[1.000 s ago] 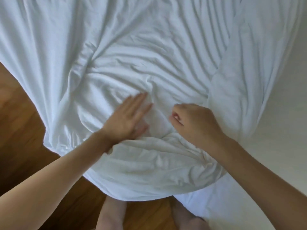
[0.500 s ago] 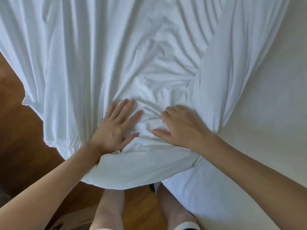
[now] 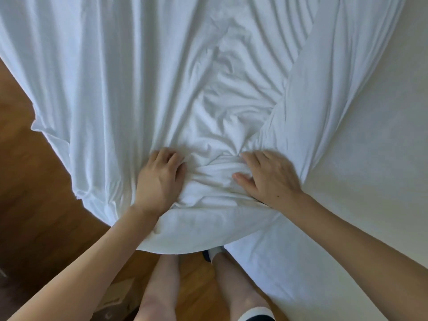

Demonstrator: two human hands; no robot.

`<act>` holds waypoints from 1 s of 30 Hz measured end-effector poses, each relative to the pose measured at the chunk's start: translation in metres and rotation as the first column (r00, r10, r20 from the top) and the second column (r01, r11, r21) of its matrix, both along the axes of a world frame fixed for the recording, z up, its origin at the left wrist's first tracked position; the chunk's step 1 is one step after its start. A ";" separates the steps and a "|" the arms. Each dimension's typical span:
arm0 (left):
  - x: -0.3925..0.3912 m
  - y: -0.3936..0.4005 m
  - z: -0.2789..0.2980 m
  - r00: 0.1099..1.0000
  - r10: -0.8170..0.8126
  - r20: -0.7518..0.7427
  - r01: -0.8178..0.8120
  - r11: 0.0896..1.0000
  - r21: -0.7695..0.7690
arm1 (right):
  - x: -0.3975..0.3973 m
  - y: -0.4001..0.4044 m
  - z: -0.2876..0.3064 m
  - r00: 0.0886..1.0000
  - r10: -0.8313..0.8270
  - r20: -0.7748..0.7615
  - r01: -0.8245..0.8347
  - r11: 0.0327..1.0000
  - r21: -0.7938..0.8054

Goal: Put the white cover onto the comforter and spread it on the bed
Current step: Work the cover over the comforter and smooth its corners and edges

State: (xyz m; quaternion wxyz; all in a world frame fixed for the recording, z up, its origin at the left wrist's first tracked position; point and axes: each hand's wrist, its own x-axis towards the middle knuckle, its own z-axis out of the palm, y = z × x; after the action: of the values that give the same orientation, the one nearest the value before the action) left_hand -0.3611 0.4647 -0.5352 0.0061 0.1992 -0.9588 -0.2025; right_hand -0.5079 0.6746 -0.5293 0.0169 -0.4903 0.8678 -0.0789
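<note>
The white cover (image 3: 139,77) lies rumpled over the bed corner, its left part hanging toward the floor. A puffy rounded bulk (image 3: 208,230) fills its near end; whether that is the comforter inside, I cannot tell. My left hand (image 3: 159,179) sits on the cover with its fingers curled into the fabric. A hand's width to the right, my right hand (image 3: 268,179) pinches a bunched fold between thumb and bent fingers. Creases run out from the bunch between both hands.
The bed's mattress (image 3: 370,135), in a plain white sheet, shows at the right and lower right. Wooden floor (image 3: 30,205) lies at the left and below. My legs and socked feet (image 3: 231,286) stand at the bed corner.
My left hand has gone from flat with spread fingers to curled into the fabric. My right hand opened briefly, then took the fold. More cloth is gathered between the hands.
</note>
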 end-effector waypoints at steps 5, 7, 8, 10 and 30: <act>0.005 -0.005 -0.004 1.000 0.006 -0.005 -0.005 0.989 0.145 | -0.008 -0.009 0.004 0.978 0.206 0.027 -0.204 0.977 -0.064; 0.006 0.001 0.003 1.000 0.012 -0.021 -0.008 0.980 0.198 | -0.009 -0.007 0.006 0.961 0.267 0.071 -0.257 0.958 -0.125; 0.008 0.004 0.007 0.999 0.013 -0.036 -0.005 0.979 0.206 | -0.008 -0.005 0.006 0.952 0.294 0.089 -0.278 0.948 -0.152; 0.014 0.009 0.016 0.996 0.064 -0.058 -0.049 0.971 0.236 | -0.006 -0.001 0.006 0.950 0.306 0.069 -0.288 0.938 -0.195; -0.029 -0.029 0.024 0.887 0.382 0.260 -0.462 0.745 0.482 | 0.005 -0.043 0.022 0.837 0.464 0.290 -0.475 0.879 -0.038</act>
State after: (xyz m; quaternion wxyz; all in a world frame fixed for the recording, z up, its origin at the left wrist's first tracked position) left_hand -0.3905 0.4354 -0.5110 -0.0728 0.4189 -0.7921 -0.4379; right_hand -0.5034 0.6321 -0.5070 0.1715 -0.6706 0.7103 -0.1280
